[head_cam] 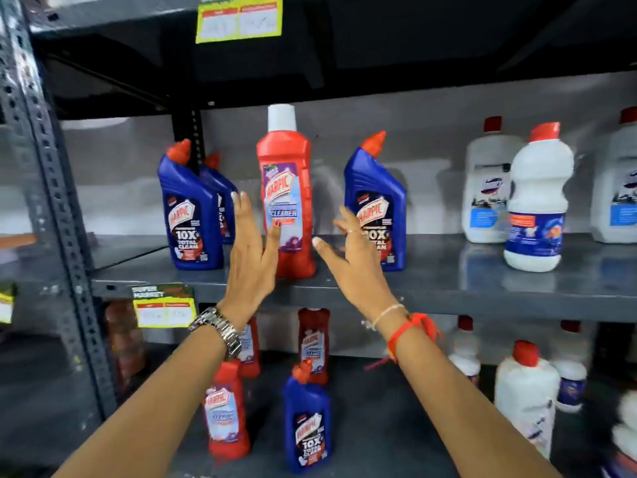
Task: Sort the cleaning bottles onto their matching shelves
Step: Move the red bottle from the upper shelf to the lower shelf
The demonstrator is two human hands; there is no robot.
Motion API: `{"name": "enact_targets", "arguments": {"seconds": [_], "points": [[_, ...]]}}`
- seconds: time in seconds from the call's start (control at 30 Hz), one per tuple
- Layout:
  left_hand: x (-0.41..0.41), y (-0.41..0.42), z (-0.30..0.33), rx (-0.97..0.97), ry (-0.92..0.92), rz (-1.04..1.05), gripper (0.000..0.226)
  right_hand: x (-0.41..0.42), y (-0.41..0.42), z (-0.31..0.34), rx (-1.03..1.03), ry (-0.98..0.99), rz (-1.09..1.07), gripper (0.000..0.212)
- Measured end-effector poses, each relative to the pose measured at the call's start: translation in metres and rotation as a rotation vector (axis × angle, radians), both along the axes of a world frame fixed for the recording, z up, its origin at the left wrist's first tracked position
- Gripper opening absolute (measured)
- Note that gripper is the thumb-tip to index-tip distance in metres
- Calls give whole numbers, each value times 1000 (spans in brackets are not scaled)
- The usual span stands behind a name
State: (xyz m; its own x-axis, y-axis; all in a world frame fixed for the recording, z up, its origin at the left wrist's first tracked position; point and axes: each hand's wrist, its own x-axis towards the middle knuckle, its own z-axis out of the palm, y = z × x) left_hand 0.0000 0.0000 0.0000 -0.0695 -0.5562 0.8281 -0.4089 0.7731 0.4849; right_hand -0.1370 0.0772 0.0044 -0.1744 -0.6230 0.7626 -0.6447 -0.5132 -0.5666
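A yellow price tag [164, 309] is hanging on one shelf edge, and another yellow tag [239, 18] is hanging higher up. A perforated grey steel upright [44, 160] is standing at the left.

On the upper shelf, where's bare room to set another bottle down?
Widest bare patch: between the right blue bottle and the front white bottle. Another lies left of the left blue bottle, by the rack post. Crowded around the red bottle, where the left hand and right hand flank it.
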Motion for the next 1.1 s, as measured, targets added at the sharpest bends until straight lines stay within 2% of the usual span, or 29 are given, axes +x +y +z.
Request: {"name": "enact_targets", "arguments": {"seconds": [0.1,0.17,0.23,0.33,0.5,0.77,0.9,1.1], "points": [[9,-14,4,216,94,-161,66,24,-24,13,155,-146,105,51],[10,-19,10,403,192,-324,55,33,-39,17,170,-194,69,46],[11,-22,14,481,213,-451,42,35,-48,15,152,-248,40,43],[13,-29,16,481,206,-452,31,35,-52,15,125,-287,24,45],[10,-15,14,471,269,-454,29,25,-42,13,109,-275,47,43],[16,56,-5,349,290,-557,30,6,32,-6,21,-261,224,46],[5,79,-62,393,280,-588,34,-13,58,-60,119,-262,276,44],[-31,90,-178,504,262,-452,34,-44,68,-167,304,-350,252,47]]}}
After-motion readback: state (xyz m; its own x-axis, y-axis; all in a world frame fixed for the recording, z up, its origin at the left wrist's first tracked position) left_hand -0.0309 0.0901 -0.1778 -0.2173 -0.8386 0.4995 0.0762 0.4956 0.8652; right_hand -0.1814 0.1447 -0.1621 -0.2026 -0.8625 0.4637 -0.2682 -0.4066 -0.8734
